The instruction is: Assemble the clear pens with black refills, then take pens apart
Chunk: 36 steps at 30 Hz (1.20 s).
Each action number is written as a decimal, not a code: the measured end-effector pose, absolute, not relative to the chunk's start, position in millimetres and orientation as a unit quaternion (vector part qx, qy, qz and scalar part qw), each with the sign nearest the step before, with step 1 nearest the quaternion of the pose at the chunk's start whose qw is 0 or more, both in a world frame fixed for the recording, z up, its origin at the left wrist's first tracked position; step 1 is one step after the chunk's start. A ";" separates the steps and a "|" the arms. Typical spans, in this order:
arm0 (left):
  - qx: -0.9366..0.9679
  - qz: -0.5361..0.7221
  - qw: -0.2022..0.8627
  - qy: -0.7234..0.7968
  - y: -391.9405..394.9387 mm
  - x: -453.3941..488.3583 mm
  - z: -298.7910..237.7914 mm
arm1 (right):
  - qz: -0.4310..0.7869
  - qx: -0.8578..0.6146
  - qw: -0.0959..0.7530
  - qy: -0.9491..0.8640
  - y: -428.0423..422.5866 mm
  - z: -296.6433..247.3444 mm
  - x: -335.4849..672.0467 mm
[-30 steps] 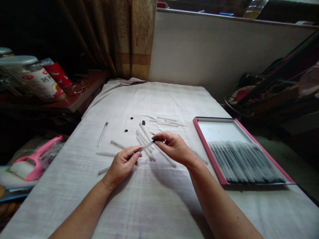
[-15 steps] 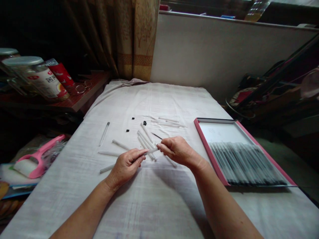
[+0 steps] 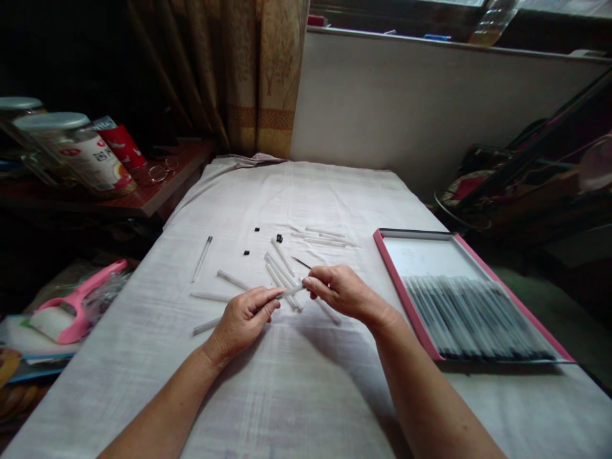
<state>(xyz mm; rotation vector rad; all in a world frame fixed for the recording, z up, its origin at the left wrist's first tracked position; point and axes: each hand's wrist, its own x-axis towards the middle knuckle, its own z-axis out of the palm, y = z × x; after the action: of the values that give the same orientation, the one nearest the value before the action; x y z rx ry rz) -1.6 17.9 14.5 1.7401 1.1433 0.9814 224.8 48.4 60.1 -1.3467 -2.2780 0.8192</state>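
Note:
My left hand [image 3: 243, 319] pinches one end of a clear pen barrel [image 3: 291, 292] just above the white cloth. My right hand [image 3: 337, 290] is closed on the barrel's other end, fingertips pinched at its tip. Under and behind the hands lie several loose clear barrels [image 3: 282, 271] and a thin dark refill [image 3: 301, 262]. A few small black caps [image 3: 278, 238] sit farther back.
A pink-rimmed tray [image 3: 387, 255] at the right holds a row of several finished pens [image 3: 473, 312]. One pen [image 3: 202, 257] lies alone at the left. A pink lint roller [image 3: 71, 309] and jars [image 3: 81, 150] stand left of the cloth-covered table [image 3: 296, 395].
My right hand moved down from the refill's black end to the barrel's tip, and the dark piece it was pinching no longer shows. The left hand barely shifted.

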 end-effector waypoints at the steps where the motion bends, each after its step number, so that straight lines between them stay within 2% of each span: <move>1: 0.690 0.389 0.407 0.454 18.0 -1.5 14.5 | 0.296 -0.476 0.188 -0.807 48.4 59.9 225.2; 6: 0.693 0.395 0.396 0.456 17.8 -0.8 14.0 | 0.320 -0.446 0.214 -0.808 47.9 60.6 228.8; 12: 0.694 0.390 0.399 0.455 18.2 -1.3 13.2 | 0.298 -0.474 0.189 -0.807 49.2 60.4 227.3; 17: 0.699 0.389 0.390 0.456 18.4 -2.0 11.7 | 0.334 -0.439 0.221 -0.804 49.3 59.3 228.9; 22: 0.712 0.385 0.373 0.454 18.3 -2.6 10.6 | 0.303 -0.467 0.203 -0.805 50.1 58.4 228.9; 26: 0.725 0.377 0.360 0.450 18.8 -3.8 8.0 | 0.341 -0.439 0.220 -0.801 49.5 58.9 230.4; 36: 0.742 0.367 0.335 0.450 19.6 -5.1 2.7 | 0.321 -0.444 0.207 -0.810 49.1 59.2 229.8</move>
<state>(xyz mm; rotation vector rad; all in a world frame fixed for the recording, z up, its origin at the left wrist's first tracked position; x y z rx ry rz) -5.1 19.6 2.7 1.9366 1.1740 0.9586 229.8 49.1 59.2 -1.2377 -2.2568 0.8954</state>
